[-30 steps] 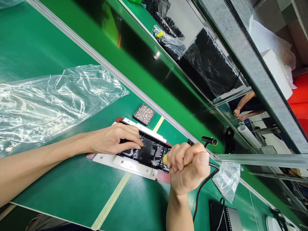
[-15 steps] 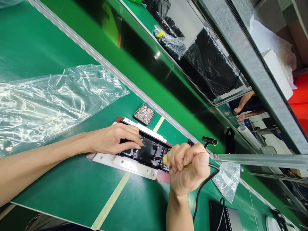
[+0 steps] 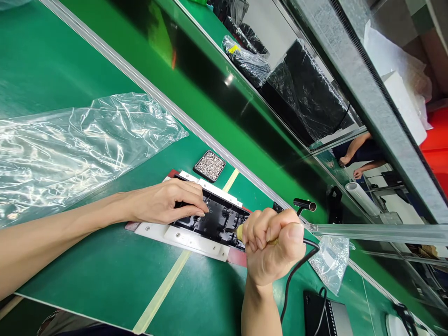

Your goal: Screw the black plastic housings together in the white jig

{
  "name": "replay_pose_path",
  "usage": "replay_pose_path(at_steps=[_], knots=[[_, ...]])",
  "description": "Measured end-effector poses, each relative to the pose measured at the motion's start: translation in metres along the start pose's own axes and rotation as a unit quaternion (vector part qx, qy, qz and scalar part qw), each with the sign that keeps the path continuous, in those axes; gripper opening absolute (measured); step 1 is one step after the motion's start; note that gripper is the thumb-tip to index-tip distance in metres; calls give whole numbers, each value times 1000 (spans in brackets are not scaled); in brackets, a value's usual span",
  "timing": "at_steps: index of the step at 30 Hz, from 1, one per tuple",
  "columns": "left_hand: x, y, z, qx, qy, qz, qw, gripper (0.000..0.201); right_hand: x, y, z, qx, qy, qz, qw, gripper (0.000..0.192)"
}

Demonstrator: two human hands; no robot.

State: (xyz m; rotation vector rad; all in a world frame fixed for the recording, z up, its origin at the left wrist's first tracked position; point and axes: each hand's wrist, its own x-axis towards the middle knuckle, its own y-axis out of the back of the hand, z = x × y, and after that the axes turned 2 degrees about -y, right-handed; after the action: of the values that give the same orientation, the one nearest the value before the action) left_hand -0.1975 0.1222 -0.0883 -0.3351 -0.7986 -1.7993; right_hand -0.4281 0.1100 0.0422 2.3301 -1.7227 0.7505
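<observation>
Green surface (image 3: 87,261) fills the whole bench, a pale tape stripe (image 3: 164,289) running across it, and off to the left lies a big crumpled sheet of clear plastic film (image 3: 70,144). Closer in sits the white fixture (image 3: 185,240) on a reddish base, and bedded in it is the black plastic part (image 3: 213,219), right between the two forearms.

Left hand (image 3: 164,200) lies flat over the near end of that black part, fingers spread and pressing down, pinning it rather than gripping it. Right hand (image 3: 273,247) is balled in a tight fist around the yellowish handle of a corded iron (image 3: 241,232), with the black cord (image 3: 297,266) looping away under the wrist. The tip points at the right end of the part; whether it actually touches, I can't make out behind the knuckles.

Looks to me like the heat-work step is in hand, one spot on the part being treated. My read: the next move wants the left hand holding firm while the tip shifts to a neighbouring hole, a short, steady travel, no sideways drag.

Smallest of all, a little black tray of tiny metal pieces (image 3: 209,165) waits just beyond the fixture. Another person's arms (image 3: 353,161) show far off at the back.
</observation>
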Motion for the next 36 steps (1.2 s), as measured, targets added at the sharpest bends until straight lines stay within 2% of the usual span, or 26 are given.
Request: replay_pose_path(at_steps=[36], knots=[[-1,-1,-2,-8,2,3,1000,19,-1,1,1,0,3,-2,1000,58]])
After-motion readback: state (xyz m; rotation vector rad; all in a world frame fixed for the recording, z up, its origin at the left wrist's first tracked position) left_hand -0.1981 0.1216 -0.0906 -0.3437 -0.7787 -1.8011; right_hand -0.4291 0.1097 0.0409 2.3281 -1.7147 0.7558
